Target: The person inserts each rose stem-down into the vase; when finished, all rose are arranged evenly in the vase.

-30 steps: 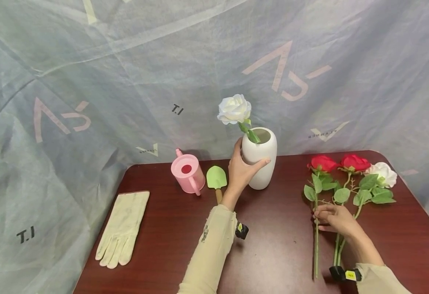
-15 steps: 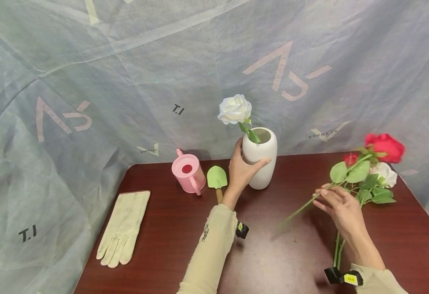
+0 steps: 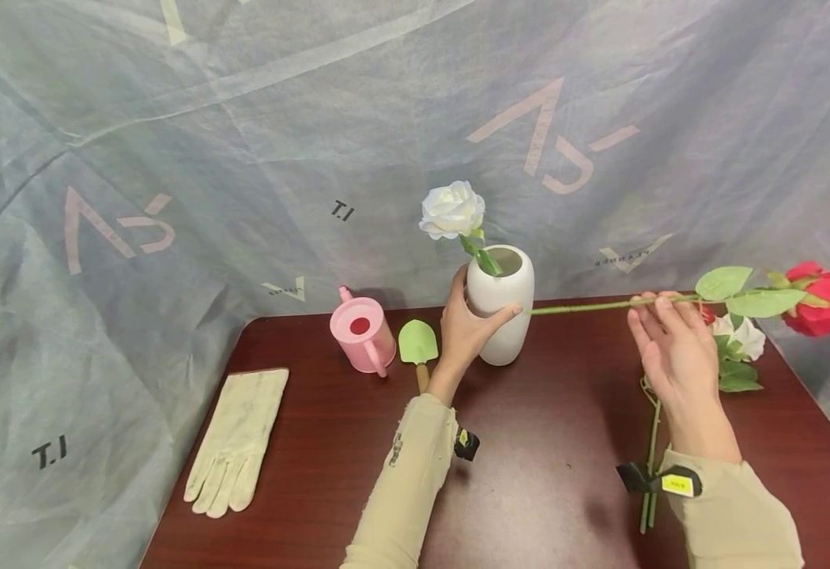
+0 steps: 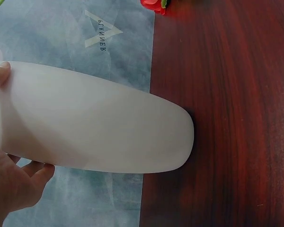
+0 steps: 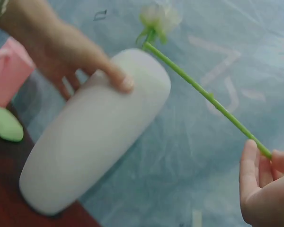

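A white vase (image 3: 503,324) stands upright near the table's back edge, with a white rose (image 3: 452,210) leaning out of its mouth to the left. My left hand (image 3: 468,332) grips the vase from its left side, thumb across the front; the left wrist view shows the fingers round its upper part. To the right, my right hand (image 3: 678,356) pinches the stem of a red rose (image 3: 824,300) raised above the table. The rose lies nearly level, bloom to the right, and its bare stem (image 5: 208,97) points left toward the vase, overlapping its side in the head view.
Under and behind my right hand lie a white rose (image 3: 742,338) and another red rose, mostly hidden. Left of the vase are a green-bladed trowel (image 3: 418,342), a pink watering can (image 3: 363,340) and a cream work glove (image 3: 239,438). A grey cloth (image 3: 301,142) hangs behind the table.
My right hand has picked the red rose up off the table, lifted it and swung its stem end up and left toward the vase. My left hand stays on the vase.
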The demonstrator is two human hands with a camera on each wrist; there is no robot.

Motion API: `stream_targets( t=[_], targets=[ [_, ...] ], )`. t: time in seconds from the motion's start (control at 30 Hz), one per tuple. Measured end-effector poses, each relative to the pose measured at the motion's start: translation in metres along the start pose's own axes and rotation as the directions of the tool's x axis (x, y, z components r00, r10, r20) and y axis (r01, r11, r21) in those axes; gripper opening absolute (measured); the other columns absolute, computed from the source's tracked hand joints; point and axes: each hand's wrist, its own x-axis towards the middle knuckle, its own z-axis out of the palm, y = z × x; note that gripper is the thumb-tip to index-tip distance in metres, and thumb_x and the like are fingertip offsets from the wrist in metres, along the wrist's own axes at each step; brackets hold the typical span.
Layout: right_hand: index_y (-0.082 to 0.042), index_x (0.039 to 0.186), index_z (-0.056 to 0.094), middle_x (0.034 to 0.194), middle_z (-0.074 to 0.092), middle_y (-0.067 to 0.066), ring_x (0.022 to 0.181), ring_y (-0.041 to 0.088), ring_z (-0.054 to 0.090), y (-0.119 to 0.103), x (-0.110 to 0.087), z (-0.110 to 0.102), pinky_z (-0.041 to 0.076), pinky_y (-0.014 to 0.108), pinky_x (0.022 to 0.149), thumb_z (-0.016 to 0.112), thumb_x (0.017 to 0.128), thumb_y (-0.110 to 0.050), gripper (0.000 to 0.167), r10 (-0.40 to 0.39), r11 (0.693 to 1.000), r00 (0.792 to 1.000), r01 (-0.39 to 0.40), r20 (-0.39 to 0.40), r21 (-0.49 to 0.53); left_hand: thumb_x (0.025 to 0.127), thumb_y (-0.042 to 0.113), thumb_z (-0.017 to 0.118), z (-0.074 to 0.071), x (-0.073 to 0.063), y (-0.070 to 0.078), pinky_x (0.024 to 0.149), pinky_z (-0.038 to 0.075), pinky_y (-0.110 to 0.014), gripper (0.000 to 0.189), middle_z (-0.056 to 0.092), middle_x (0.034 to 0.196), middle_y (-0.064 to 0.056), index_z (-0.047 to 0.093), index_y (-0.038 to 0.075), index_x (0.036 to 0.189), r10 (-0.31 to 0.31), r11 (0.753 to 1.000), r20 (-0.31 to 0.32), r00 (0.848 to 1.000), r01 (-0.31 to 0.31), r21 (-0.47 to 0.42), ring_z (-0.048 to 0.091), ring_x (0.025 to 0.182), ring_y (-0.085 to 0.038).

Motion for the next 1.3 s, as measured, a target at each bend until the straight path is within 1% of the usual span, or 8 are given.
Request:
stream_targets(
  t=[0.17, 0.3, 0.43, 0.6, 0.83, 1.03, 1.2, 1.3],
  targets=[
    [0.007, 0.088, 0.059, 0.088, 0.062, 0.019, 0.087, 0.03, 0.063, 0.005, 0.017, 0.024, 0.051, 0.032, 0.067, 0.051, 0.091, 0.009, 0.009, -0.028, 0.999, 0.998, 0.026, -0.049, -0.042, 0.063, 0.053, 0.08, 0.002, 0.0, 0.0, 0.081, 0.046, -0.038, 0.09, 0.052, 0.123, 0.014, 0.033, 0.04, 0.139, -0.012, 1.0, 0.002, 1.0, 0.012, 0.005, 0.054, 0.104, -0.008],
    [0.005, 0.086, 0.059, 0.086, 0.063, 0.017, 0.087, 0.028, 0.064, 0.011, 0.03, 0.04, 0.051, 0.03, 0.063, 0.056, 0.088, 0.008, 0.005, -0.069, 0.991, 0.994, 0.058, -0.089, -0.123, 0.063, 0.052, 0.08, 0.002, -0.001, 0.0, 0.081, 0.046, -0.038, 0.091, 0.052, 0.123, 0.013, 0.032, 0.041, 0.14, -0.021, 1.0, 0.001, 1.0, 0.021, 0.008, 0.054, 0.104, -0.009],
    [0.003, 0.086, 0.06, 0.084, 0.065, 0.015, 0.086, 0.026, 0.066, 0.02, 0.039, 0.052, 0.051, 0.029, 0.063, 0.062, 0.085, 0.007, 0.004, -0.131, 0.966, 0.984, 0.1, -0.118, -0.24, 0.064, 0.053, 0.079, 0.001, -0.001, -0.001, 0.081, 0.046, -0.04, 0.091, 0.052, 0.124, 0.012, 0.031, 0.039, 0.14, -0.016, 1.0, 0.0, 1.0, 0.016, 0.011, 0.054, 0.104, -0.011],
    [0.002, 0.086, 0.06, 0.083, 0.064, 0.013, 0.082, 0.024, 0.066, 0.029, 0.045, 0.06, 0.051, 0.028, 0.061, 0.066, 0.083, 0.004, 0.007, -0.223, 0.916, 0.965, 0.159, -0.137, -0.368, 0.064, 0.054, 0.079, 0.002, 0.0, -0.001, 0.081, 0.046, -0.041, 0.091, 0.051, 0.124, 0.012, 0.031, 0.039, 0.14, -0.011, 1.0, 0.005, 1.0, 0.011, 0.002, 0.054, 0.105, -0.01],
    [0.003, 0.088, 0.06, 0.082, 0.065, 0.013, 0.075, 0.022, 0.065, 0.044, 0.053, 0.069, 0.051, 0.026, 0.053, 0.068, 0.081, 0.003, 0.01, -0.331, 0.826, 0.937, 0.233, -0.108, -0.513, 0.064, 0.053, 0.079, 0.002, 0.0, 0.0, 0.08, 0.047, -0.041, 0.091, 0.052, 0.124, 0.011, 0.031, 0.04, 0.14, -0.013, 1.0, 0.007, 1.0, 0.013, -0.005, 0.054, 0.105, -0.01],
    [0.004, 0.089, 0.061, 0.083, 0.066, 0.013, 0.074, 0.021, 0.064, 0.061, 0.058, 0.076, 0.052, 0.026, 0.053, 0.067, 0.082, 0.002, 0.009, -0.377, 0.698, 0.926, 0.291, 0.01, -0.654, 0.063, 0.054, 0.08, 0.001, -0.001, 0.001, 0.081, 0.046, -0.041, 0.093, 0.052, 0.125, 0.01, 0.031, 0.039, 0.14, -0.022, 1.0, -0.004, 1.0, 0.022, 0.007, 0.054, 0.105, -0.011],
    [0.004, 0.089, 0.063, 0.08, 0.066, 0.012, 0.072, 0.02, 0.065, 0.068, 0.062, 0.078, 0.052, 0.025, 0.058, 0.067, 0.082, 0.003, 0.009, -0.41, 0.632, 0.91, 0.329, 0.058, -0.701, 0.063, 0.055, 0.079, 0.002, -0.002, 0.001, 0.081, 0.046, -0.04, 0.093, 0.052, 0.125, 0.012, 0.031, 0.04, 0.14, -0.026, 0.999, -0.005, 1.0, 0.026, 0.018, 0.054, 0.105, -0.01],
    [0.001, 0.087, 0.064, 0.076, 0.065, 0.008, 0.069, 0.017, 0.065, 0.068, 0.065, 0.078, 0.051, 0.023, 0.058, 0.067, 0.082, 0.004, 0.006, -0.437, 0.576, 0.896, 0.35, 0.085, -0.739, 0.062, 0.054, 0.08, 0.002, -0.001, 0.001, 0.081, 0.046, -0.04, 0.092, 0.052, 0.125, 0.013, 0.03, 0.042, 0.14, -0.025, 0.999, -0.008, 1.0, 0.025, 0.024, 0.054, 0.105, -0.009]
  ],
)
